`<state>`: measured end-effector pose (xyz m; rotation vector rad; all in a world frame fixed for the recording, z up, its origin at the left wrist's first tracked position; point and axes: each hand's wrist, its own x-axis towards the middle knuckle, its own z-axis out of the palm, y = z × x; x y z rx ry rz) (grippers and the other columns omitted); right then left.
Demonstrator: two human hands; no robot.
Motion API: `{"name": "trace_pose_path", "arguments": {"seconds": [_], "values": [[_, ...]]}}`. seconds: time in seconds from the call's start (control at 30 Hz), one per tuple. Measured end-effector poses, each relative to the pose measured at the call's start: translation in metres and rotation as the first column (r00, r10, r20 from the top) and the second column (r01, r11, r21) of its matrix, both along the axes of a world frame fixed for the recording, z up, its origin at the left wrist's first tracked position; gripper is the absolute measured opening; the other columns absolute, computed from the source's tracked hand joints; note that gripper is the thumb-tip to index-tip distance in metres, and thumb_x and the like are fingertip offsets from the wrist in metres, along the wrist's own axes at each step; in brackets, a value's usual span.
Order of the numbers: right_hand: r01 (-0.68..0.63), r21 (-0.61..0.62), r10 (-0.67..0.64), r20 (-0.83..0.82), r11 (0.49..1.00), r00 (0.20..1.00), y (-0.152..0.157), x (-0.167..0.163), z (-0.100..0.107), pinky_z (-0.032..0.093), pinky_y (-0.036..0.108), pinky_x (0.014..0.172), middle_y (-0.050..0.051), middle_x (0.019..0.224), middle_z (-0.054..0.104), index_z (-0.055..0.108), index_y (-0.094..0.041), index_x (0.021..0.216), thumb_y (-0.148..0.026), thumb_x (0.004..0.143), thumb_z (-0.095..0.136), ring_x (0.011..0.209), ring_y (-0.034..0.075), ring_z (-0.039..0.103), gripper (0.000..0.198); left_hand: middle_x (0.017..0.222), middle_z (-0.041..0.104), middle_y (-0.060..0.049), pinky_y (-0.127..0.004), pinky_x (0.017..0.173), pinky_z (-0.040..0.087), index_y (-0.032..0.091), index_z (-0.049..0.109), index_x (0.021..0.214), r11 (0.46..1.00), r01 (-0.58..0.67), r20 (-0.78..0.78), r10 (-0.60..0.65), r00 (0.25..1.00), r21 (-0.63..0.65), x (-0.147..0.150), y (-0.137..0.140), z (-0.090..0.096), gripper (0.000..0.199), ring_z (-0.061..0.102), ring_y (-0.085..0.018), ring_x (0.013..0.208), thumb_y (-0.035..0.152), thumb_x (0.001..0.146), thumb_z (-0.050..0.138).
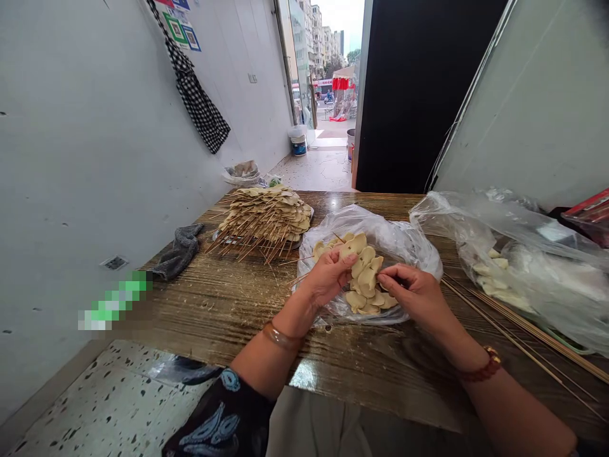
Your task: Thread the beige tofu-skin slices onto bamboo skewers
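My left hand (326, 279) is closed around a run of thin, pale yellow food slices (367, 270) that overlap as if threaded on a skewer. Thin sticks poke out to the left of this hand. At the right edge of the slices, my right hand (416, 295) is pinched shut; whatever lies between its fingertips is too small to make out. Both hands are over an opened clear plastic bag (421, 251), which has more loose slices (364, 303) in it. Beyond my left hand, a large heap of skewered slices (271, 216) rests on a tray, sticks pointing towards me.
Long bare skewers (504, 317) lie on the wooden table (228, 311) at right, beside another plastic bag (561, 254) with pale slices. A dark grey cloth (183, 247) sits at the table's left edge. A wall stands close on the left.
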<state>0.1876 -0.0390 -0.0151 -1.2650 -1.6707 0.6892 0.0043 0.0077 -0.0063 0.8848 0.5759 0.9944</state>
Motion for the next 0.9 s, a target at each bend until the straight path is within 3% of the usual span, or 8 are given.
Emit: {"name": "trace_pose_path", "arguments": {"seconds": [0.3,0.6,0.9], "values": [[-0.008,0.002,0.008,0.063,1.000,0.998,0.003,0.008,-0.002,0.047,0.031,0.066,0.004,0.079,0.072,0.074,-0.020,0.084,-0.037,0.085,0.058,0.073,0.019,0.064,0.023,0.085,0.072,-0.006,-0.023,0.064,0.054,0.012,0.066,0.092,0.988,-0.151,-0.013,0.151,0.988,-0.030,-0.003,0.002,0.005,0.037,0.067,-0.014,0.071,0.030,0.064,0.082],[0.014,0.109,-0.026,0.107,0.994,0.994,0.004,0.006,-0.003,0.047,0.031,0.065,0.005,0.073,0.069,0.073,-0.021,0.079,-0.035,0.087,0.055,0.070,0.019,0.062,0.024,0.087,0.072,-0.006,-0.021,0.059,0.052,0.013,0.066,0.093,0.994,-0.104,-0.034,0.104,0.994,-0.009,0.005,-0.001,0.000,0.038,0.067,-0.014,0.071,0.033,0.064,0.081],[0.037,0.124,-0.051,0.111,0.992,0.992,0.003,0.005,0.000,0.047,0.031,0.067,0.004,0.076,0.070,0.072,-0.021,0.078,-0.032,0.086,0.056,0.073,0.019,0.063,0.021,0.086,0.071,-0.006,-0.024,0.066,0.053,0.013,0.066,0.094,0.997,-0.079,-0.053,0.080,0.995,0.013,0.009,-0.003,-0.001,0.038,0.067,-0.015,0.077,0.034,0.066,0.080]]}}
